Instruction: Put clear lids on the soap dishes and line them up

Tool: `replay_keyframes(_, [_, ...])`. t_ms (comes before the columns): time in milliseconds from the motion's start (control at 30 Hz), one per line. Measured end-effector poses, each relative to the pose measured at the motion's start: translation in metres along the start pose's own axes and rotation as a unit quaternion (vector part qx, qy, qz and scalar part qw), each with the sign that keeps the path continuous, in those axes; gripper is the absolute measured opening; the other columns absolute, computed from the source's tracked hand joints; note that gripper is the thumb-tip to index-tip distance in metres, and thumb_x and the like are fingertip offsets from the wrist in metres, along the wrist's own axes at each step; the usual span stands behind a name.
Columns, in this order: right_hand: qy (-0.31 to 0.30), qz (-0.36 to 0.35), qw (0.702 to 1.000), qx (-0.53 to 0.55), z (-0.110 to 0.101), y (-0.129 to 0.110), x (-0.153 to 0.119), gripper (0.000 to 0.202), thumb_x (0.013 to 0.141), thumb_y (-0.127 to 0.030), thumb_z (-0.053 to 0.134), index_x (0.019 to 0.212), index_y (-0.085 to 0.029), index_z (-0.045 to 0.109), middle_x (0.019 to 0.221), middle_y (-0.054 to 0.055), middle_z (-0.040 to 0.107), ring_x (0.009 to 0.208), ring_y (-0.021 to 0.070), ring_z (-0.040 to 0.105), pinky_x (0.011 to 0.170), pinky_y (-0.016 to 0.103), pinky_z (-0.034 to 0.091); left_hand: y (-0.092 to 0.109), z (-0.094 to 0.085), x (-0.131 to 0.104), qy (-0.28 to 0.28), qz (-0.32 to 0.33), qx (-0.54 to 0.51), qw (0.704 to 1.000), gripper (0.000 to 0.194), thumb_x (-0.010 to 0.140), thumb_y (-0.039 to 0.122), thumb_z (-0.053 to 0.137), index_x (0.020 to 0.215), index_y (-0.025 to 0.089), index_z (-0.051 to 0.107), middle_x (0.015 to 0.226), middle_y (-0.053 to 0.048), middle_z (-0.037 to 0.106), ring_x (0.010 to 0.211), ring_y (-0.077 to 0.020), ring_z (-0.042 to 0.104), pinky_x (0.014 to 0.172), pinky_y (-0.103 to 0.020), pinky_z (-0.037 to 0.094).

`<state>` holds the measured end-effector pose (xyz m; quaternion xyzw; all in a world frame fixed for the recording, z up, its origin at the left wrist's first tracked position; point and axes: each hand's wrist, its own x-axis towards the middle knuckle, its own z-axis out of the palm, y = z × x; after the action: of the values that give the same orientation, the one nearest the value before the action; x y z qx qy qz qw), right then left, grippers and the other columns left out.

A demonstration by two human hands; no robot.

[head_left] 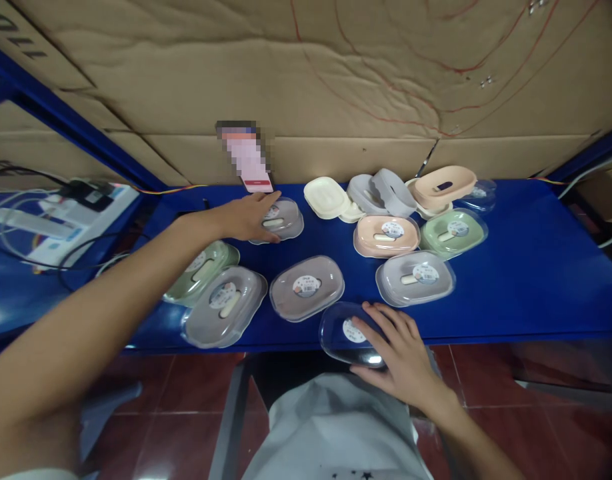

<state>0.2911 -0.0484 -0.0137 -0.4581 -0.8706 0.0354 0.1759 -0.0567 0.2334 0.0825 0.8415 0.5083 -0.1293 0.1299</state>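
My left hand point(249, 217) reaches across to a grey soap box with a clear lid point(289, 220), its thumb and fingers closed around the left end. My right hand point(399, 350) grips a clear plastic lid point(336, 333) at the front edge, fingers on top and thumb along the near side. A round label point(355, 330) is stuck on that lid. Between the hands lies a lidded grey soap box point(309, 287). Another grey box point(223, 307) and a green one point(201, 270) sit below my left forearm. Beyond my right hand is a further lidded grey box point(415, 277).
Lidded peach point(386, 235) and green point(453, 232) boxes stand right of centre. Behind them are loose grey parts point(386, 190), a cream part point(327, 197) and a peach part point(446, 185). A phone point(256, 180) leans on the cardboard wall point(186, 87). Cables and a power strip point(76, 227) are at left.
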Motion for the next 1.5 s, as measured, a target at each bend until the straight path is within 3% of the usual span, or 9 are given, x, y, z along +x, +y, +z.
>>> replay_keyframes(100, [-0.009,0.004,1.000,0.000,-0.002,-0.001,0.001,0.074,0.104,-0.063,0.061,0.166,-0.027,0.043,0.172,0.011,0.045,0.152,0.0354,0.045,0.114,0.054,0.043,0.000,-0.006,-0.017,0.035,-0.004,0.005,0.999,0.116,0.088,0.053,0.075,0.171,0.007,0.008,0.176,-0.031,0.021,0.165,-0.0440,0.025,0.130,-0.055,0.028])
replay_keyframes(233, [-0.021,0.012,1.000,0.006,-0.004,-0.004,0.005,0.073,0.105,-0.060,0.060,0.168,-0.029,0.040,0.175,0.011,0.041,0.154,0.0368,0.044,0.113,0.056,0.045,0.048,0.004,-0.065,0.185,0.080,-0.003,0.979,0.078,0.104,0.048,0.059,0.169,0.017,0.028,0.175,-0.023,0.031,0.164,-0.0390,0.030,0.131,-0.055,0.029])
replay_keyframes(367, [-0.030,0.040,0.999,0.007,-0.007,-0.008,0.014,0.070,0.107,-0.056,0.058,0.169,-0.029,0.039,0.178,0.011,0.034,0.161,0.0379,0.036,0.114,0.057,0.047,0.103,0.032,-0.107,0.126,0.190,0.022,0.973,0.052,0.101,0.049,0.065,0.151,0.039,0.057,0.164,-0.008,0.054,0.151,-0.0360,0.051,0.126,-0.057,0.039])
replay_keyframes(500, [-0.031,0.049,0.998,0.001,-0.010,-0.011,0.020,0.070,0.110,-0.047,0.054,0.173,-0.026,0.031,0.180,0.012,0.028,0.163,0.0370,0.033,0.120,0.061,0.045,0.105,0.045,-0.110,0.128,0.183,0.042,0.974,0.050,0.101,0.024,0.057,0.151,0.032,0.059,0.157,-0.011,0.061,0.145,-0.0334,0.059,0.120,-0.054,0.049])
replay_keyframes(667, [-0.040,0.036,0.999,0.004,-0.007,-0.015,0.026,0.074,0.111,-0.036,0.052,0.176,-0.028,0.017,0.180,0.010,0.029,0.165,0.0346,0.030,0.129,0.064,0.038,0.103,0.053,-0.108,0.210,0.119,0.031,0.970,0.074,0.093,0.002,0.045,0.161,0.030,0.051,0.164,-0.014,0.055,0.156,-0.0370,0.049,0.127,-0.065,0.043])
replay_keyframes(900, [-0.043,0.028,0.997,0.052,-0.021,0.002,0.040,0.088,0.111,-0.048,0.052,0.176,-0.031,-0.004,0.181,0.011,0.023,0.168,0.0308,0.024,0.131,0.060,0.038,0.167,0.117,-0.146,0.242,0.164,-0.015,0.956,0.046,0.106,0.040,0.057,0.151,0.030,0.061,0.161,-0.017,0.058,0.146,-0.0382,0.060,0.117,-0.063,0.055])
replay_keyframes(1100, [0.006,0.100,0.994,0.036,-0.043,0.012,0.037,0.070,0.113,-0.043,0.049,0.176,-0.031,0.019,0.172,0.011,0.045,0.157,0.0313,0.046,0.126,0.057,0.046,0.167,0.142,-0.147,0.299,0.109,-0.067,0.946,0.040,0.107,0.030,0.056,0.145,0.025,0.065,0.154,-0.018,0.063,0.139,-0.0373,0.064,0.108,-0.057,0.061])
replay_keyframes(1267, [0.023,0.043,0.998,-0.033,-0.056,0.028,0.118,0.047,0.116,-0.034,0.039,0.157,-0.021,0.057,0.155,0.011,0.065,0.146,0.0299,0.057,0.121,0.052,0.045,0.163,0.145,-0.141,0.316,0.083,-0.114,0.938,0.039,0.104,0.036,0.061,0.143,0.031,0.065,0.147,-0.015,0.065,0.133,-0.0358,0.065,0.111,-0.058,0.058])
replay_keyframes(1500, [-0.086,0.046,0.982,-0.164,-0.025,0.052,0.266,0.042,0.110,-0.035,0.059,0.139,-0.006,0.065,0.143,0.023,0.069,0.135,0.0388,0.061,0.113,0.055,0.043,0.157,0.159,-0.138,0.330,0.086,-0.199,0.919,0.037,0.097,0.038,0.075,0.133,0.031,0.065,0.159,-0.015,0.051,0.151,-0.0385,0.052,0.118,-0.059,0.056])
